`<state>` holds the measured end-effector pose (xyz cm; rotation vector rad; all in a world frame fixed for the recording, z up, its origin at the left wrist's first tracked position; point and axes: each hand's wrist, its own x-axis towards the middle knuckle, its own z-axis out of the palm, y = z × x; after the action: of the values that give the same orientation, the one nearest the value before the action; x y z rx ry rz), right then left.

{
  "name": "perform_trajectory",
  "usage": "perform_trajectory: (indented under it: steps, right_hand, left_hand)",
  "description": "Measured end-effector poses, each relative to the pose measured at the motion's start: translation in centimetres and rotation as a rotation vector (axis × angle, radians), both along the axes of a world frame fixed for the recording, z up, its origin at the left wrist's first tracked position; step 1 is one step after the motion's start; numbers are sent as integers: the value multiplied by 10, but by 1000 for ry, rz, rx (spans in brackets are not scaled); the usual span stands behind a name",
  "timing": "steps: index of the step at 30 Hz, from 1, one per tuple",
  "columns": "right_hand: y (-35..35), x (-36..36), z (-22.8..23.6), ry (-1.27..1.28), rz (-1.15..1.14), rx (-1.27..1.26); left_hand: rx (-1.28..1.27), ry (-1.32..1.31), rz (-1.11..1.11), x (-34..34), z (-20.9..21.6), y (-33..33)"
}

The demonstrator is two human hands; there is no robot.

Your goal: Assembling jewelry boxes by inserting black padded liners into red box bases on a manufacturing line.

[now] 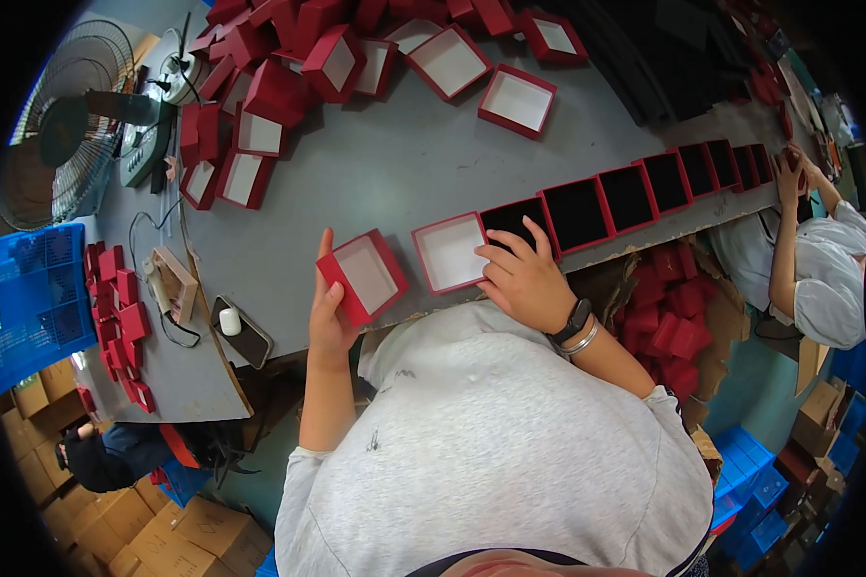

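The box [364, 276] in the left hand [327, 313] is red outside and white inside, like the box tray [449, 253] under the right hand [522, 279]. The row of trays [628, 196] is red with black linings on a grey tabletop [404, 163]. The crate [31, 293] is blue, the sweatshirt [500, 452] light grey.

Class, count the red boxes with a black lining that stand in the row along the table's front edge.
7: they run side by side from the right hand toward the far right, at and. More may be hidden behind the co-worker's hand.
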<state>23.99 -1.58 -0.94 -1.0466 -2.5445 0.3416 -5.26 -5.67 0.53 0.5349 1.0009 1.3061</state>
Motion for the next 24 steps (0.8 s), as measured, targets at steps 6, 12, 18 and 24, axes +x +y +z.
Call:
perform_trajectory:
  steps: [6, 12, 18, 24]
  right_hand:
    - [6, 6, 7, 45, -14, -67]
    - [28, 23, 17, 198, -120, 10]
    - [116, 130, 38, 355, -833, 461]
    - [190, 199, 28, -71, -1000, 341]
  left_hand:
    - [-264, -30, 90, 5, -22, -6]
    - [-96, 602, 23, 29, -30, 1]
    - [-53, 1097, -66, 40, -26, -11]
    - [23, 1253, -99, 54, -30, -11]
